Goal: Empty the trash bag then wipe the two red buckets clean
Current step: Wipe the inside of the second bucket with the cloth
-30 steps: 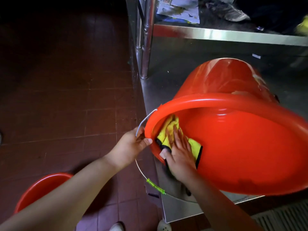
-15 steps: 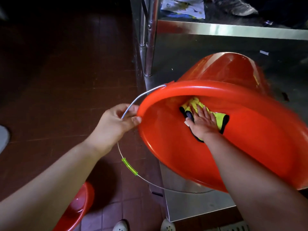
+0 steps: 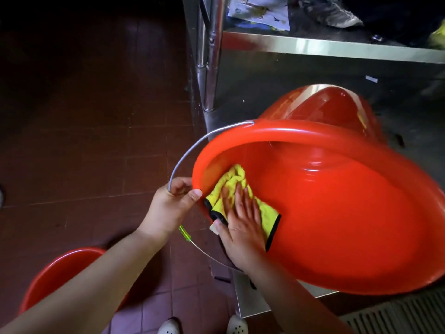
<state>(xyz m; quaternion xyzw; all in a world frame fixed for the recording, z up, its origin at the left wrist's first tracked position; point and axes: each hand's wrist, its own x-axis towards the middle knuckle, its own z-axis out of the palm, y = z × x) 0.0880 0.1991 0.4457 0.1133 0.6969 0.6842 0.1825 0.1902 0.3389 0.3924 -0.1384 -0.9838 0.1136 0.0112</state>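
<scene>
A large red bucket (image 3: pixel 337 213) lies tilted on its side on a steel table (image 3: pixel 252 302), its mouth facing me. My left hand (image 3: pixel 173 203) grips the bucket's rim at the left edge, next to the wire handle (image 3: pixel 187 153). Inside the bucket, my right hand (image 3: pixel 243 222) presses flat with straight fingers on a yellow cloth (image 3: pixel 231 184) with black trim, against the inner wall near the rim. A second red bucket (image 3: pixel 60 268) stands on the floor at the lower left, partly hidden by my left forearm.
A steel shelf (image 3: pixel 337 48) above the table holds paper (image 3: pixel 260 10) and a shoe (image 3: pixel 334 13). Steel legs (image 3: pixel 212 56) rise at the table's left corner. Dark red floor tiles (image 3: pixel 84 116) lie to the left. A floor grate (image 3: pixel 397 314) is at the lower right.
My right hand slid the yellow cloth from deep inside the bucket back to the inner wall by the left rim. The bucket's mouth has tipped a little. My left hand keeps its grip.
</scene>
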